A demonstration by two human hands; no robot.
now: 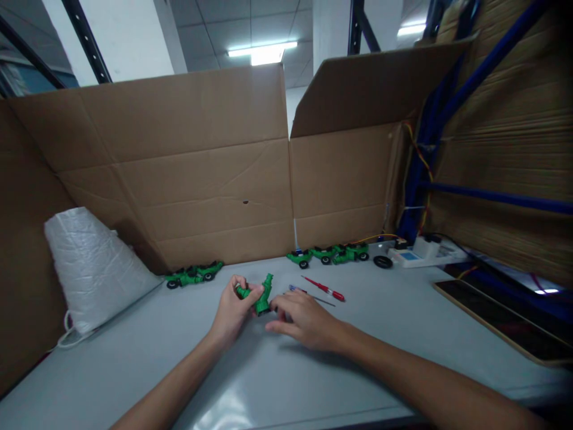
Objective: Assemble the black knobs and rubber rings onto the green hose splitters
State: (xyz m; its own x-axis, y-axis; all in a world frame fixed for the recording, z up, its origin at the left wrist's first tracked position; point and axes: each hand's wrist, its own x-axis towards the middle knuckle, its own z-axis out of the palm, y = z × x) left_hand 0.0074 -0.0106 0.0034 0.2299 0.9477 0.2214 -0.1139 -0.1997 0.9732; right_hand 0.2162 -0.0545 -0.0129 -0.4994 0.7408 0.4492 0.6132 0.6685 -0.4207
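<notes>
A green plastic toy vehicle part (263,303) with a narrow upright end is pinched between the thumb and fingers of my left hand (235,306), just above the table. My right hand (304,319) is close by on the right, its curled fingertips at the part's lower right end. Whatever small thing those fingertips may hold is hidden. Behind my right hand lie a red screwdriver (326,289) and a thin tool with a blue handle (299,289), its shaft pointing right.
Green toy vehicles with black wheels stand along the cardboard wall, at left (192,275) and right (326,255). A black ring (382,261) lies near a white power strip (425,254). At left leans a silvery padded bag (96,272); at right is a dark flat panel (501,319).
</notes>
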